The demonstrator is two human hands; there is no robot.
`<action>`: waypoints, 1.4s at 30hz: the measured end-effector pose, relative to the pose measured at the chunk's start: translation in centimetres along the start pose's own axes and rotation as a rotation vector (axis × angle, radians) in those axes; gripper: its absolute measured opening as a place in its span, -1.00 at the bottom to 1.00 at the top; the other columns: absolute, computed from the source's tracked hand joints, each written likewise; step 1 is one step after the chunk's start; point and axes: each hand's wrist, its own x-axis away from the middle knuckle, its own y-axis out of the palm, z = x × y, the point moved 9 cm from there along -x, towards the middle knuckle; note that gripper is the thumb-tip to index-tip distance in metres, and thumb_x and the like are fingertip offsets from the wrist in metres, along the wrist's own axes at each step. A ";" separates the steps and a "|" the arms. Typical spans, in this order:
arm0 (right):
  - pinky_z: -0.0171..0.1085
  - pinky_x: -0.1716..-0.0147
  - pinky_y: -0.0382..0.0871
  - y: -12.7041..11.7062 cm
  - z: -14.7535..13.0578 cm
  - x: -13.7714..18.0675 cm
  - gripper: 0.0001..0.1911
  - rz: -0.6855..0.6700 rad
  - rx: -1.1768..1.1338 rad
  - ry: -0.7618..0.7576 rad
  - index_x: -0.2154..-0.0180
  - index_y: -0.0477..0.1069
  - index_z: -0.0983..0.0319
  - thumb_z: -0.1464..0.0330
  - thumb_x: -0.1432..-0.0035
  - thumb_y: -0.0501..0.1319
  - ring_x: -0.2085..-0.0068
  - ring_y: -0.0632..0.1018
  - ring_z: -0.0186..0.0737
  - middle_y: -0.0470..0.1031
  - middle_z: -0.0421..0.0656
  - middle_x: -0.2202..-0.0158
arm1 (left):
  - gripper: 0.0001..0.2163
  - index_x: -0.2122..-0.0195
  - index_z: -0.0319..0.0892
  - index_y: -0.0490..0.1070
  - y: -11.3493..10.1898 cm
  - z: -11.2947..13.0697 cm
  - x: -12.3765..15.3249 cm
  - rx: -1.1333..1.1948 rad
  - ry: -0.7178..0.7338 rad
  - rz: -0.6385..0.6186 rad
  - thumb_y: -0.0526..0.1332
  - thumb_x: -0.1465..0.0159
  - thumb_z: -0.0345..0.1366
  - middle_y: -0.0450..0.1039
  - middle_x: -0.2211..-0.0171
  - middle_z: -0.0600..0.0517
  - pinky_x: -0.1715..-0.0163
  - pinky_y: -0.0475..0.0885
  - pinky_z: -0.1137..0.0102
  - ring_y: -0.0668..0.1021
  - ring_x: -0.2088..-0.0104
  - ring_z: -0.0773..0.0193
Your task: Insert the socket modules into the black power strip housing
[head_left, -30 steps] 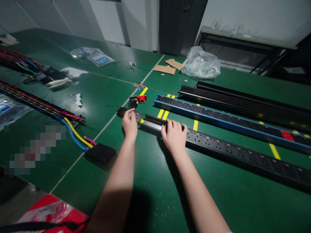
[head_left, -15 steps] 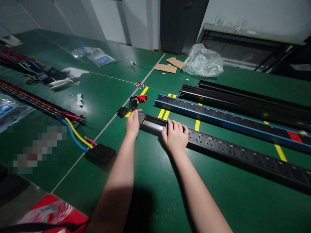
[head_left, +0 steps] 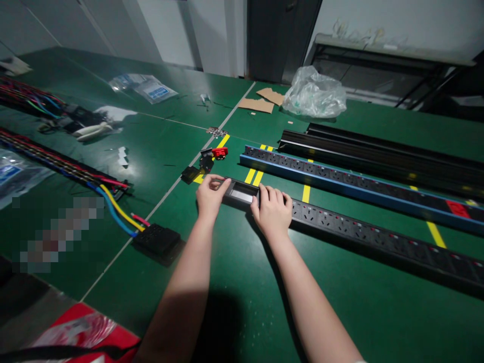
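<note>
A long black power strip [head_left: 340, 225] lies on the green table, running from the middle off to the right, with a row of sockets along its top. Near its left end is a rectangular opening [head_left: 244, 192] with a silvery floor. My left hand [head_left: 209, 199] is closed around that end, thumb on top, fingers at the far side. It presses on a black piece there, partly hidden by the fingers. My right hand [head_left: 273, 209] grips the strip just right of the opening, fingers over the top and far edge.
Behind lie a blue-sided power strip [head_left: 321, 180] and black metal profiles [head_left: 363, 156]. Small black and red modules [head_left: 219, 154] sit beyond my left hand. On the left are wired bars [head_left: 56, 161] and a black socket block [head_left: 157, 242]. A plastic bag [head_left: 315, 96] stands behind.
My left hand has shifted slightly right, its thumb now over the top of the strip's end. The black piece there has moved right, and the opening looks shorter. My right hand stays in place.
</note>
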 end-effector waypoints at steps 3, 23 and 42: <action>-0.10 -0.09 0.05 -0.3 0.1 -0.1 -0.56 0.000 -0.036 0.016 -0.15 0.34 0.20 0.17 -0.36 0.01 -0.06 0.41 -0.09 0.48 -0.06 -0.07 | -0.67 0.31 -0.19 0.58 -0.3 0.1 -0.5 0.088 0.023 -0.142 0.25 -0.17 0.00 0.60 0.31 -0.02 0.18 0.42 0.33 0.58 0.27 0.19; -0.13 -0.05 0.04 -0.4 0.0 -0.2 -0.60 0.004 -0.018 0.023 -0.10 0.39 0.17 0.17 -0.36 0.02 -0.03 0.43 -0.12 0.51 -0.09 -0.03 | -0.64 0.30 -0.21 0.52 0.2 -0.6 -0.4 0.143 -0.024 -0.161 0.42 0.02 -0.06 0.57 0.32 -0.05 0.31 0.43 0.36 0.55 0.35 0.25; -0.09 -0.04 0.05 -0.1 -0.2 -0.1 -0.57 0.009 0.044 -0.021 -0.14 0.35 0.20 0.16 -0.35 0.03 -0.02 0.43 -0.07 0.50 -0.06 -0.03 | -0.63 0.37 -0.15 0.42 0.1 -0.4 0.4 -0.014 -0.091 0.045 0.36 -0.03 0.06 0.53 0.39 0.02 0.34 0.40 0.38 0.55 0.39 0.26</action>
